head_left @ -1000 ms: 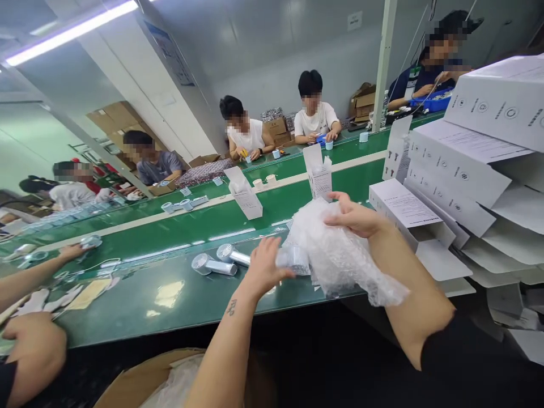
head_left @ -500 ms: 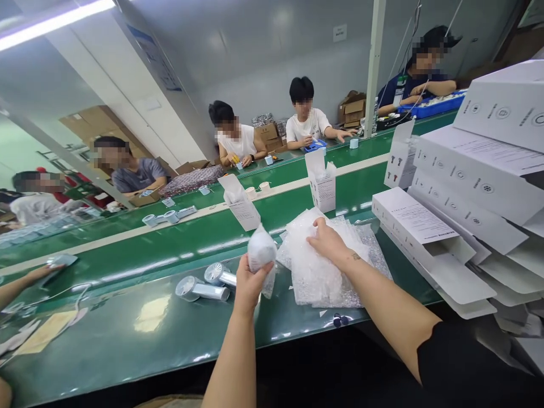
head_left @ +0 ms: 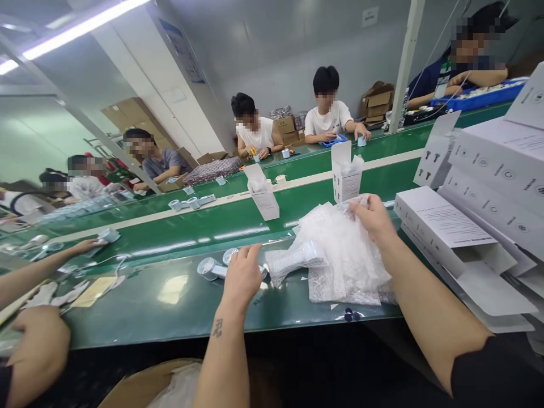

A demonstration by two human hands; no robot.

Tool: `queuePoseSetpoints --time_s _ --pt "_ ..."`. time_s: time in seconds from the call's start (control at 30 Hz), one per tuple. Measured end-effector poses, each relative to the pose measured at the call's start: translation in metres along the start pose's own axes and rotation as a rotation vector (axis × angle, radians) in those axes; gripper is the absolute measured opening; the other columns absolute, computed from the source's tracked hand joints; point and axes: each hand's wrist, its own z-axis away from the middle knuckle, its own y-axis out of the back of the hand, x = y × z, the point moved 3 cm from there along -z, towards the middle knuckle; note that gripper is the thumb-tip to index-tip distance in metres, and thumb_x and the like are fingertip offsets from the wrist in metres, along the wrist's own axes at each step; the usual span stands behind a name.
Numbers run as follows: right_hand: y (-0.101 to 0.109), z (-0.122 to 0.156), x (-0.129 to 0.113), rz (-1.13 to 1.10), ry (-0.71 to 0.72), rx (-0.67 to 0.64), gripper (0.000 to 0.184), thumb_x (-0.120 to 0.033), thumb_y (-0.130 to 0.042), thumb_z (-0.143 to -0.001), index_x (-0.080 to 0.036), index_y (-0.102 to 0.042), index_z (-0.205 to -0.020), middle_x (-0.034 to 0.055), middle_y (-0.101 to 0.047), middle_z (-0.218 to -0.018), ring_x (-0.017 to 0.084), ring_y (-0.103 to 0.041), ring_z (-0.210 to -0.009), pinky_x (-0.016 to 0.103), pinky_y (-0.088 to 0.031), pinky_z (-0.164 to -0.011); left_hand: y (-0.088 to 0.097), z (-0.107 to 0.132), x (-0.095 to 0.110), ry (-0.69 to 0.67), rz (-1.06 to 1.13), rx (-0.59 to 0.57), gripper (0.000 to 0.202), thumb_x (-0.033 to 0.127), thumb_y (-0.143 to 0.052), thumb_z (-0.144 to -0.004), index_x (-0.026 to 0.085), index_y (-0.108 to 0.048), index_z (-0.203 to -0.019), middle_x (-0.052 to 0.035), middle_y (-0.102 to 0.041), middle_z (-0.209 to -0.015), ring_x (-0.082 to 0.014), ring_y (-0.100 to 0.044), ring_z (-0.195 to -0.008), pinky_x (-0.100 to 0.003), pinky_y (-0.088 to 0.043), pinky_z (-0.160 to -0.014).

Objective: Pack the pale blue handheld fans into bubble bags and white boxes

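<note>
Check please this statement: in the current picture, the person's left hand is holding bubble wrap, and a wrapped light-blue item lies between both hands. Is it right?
Not entirely. The right hand, not the left hand, is holding bubble wrap, as the head view shows. A wrapped light-blue item does lie between both hands.

Black sleeve (head_left: 493,368) covering the upper part of the right arm (head_left: 429,317), its hem curving near the elbow, small dark tattoo (head_left: 217,327) of character-like strokes marking the left forearm (head_left: 225,362) near the wrist, left hand (head_left: 242,276) and right hand (head_left: 374,220) showing bare.
</note>
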Motion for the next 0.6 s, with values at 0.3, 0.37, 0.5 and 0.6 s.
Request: queuePoseSetpoints --time_s 0.3,0.37,0.5,0.6 --pt "0.027 0.019 -0.052 0.355 0.205 -0.006 0.055 -0.038 -0.062 -0.081 -0.011 -0.053 -0.128 0.02 -0.055 -0.127 0.031 -0.053 -0.116 0.045 -0.044 -0.096 0.017 -0.01 -0.027 -0.023 -0.223 -0.077 0.025 0.012 -0.045 -0.082 0.019 -0.064 -0.098 -0.0144 -0.069 -0.101 -0.031 -0.06 -0.1 -0.042 -0.047 -0.082" --pt "0.043 0.045 -0.077 0.222 0.213 -0.094 0.038 -0.043 -0.06 -0.084 -0.016 -0.064 -0.11 0.0137 -0.064 -0.108 0.025 -0.061 -0.095 0.042 -0.049 -0.086 0.034 -0.006 -0.012 -0.03 -0.106 0.192 0.024 0.019 -0.048 -0.085 0.019 -0.061 -0.105 -0.0142 -0.068 -0.104 -0.0305 -0.062 -0.098 -0.042 -0.049 -0.082" --pt "0.038 0.109 -0.088 -0.249 -0.243 -0.759 0.052 -0.064 -0.061 -0.078 -0.015 -0.065 -0.097 0.0103 -0.068 -0.085 0.02 -0.064 -0.07 0.034 -0.055 -0.065 0.048 0.023 0.073 -0.34 0.416 0.698 0.042 0.024 -0.067 -0.078 0.023 -0.053 -0.118 -0.0098 -0.066 -0.113 -0.0255 -0.064 -0.101 -0.039 -0.051 -0.089" --pt "0.034 0.132 -0.07 -0.609 -0.56 -0.892 0.061 -0.07 -0.057 -0.078 -0.014 -0.061 -0.101 0.0107 -0.068 -0.087 0.02 -0.067 -0.08 0.033 -0.055 -0.073 0.035 0.051 0.155 -0.616 0.642 0.688 0.05 0.02 -0.066 -0.079 0.023 -0.047 -0.125 -0.0124 -0.061 -0.118 -0.0255 -0.062 -0.108 -0.038 -0.054 -0.088"
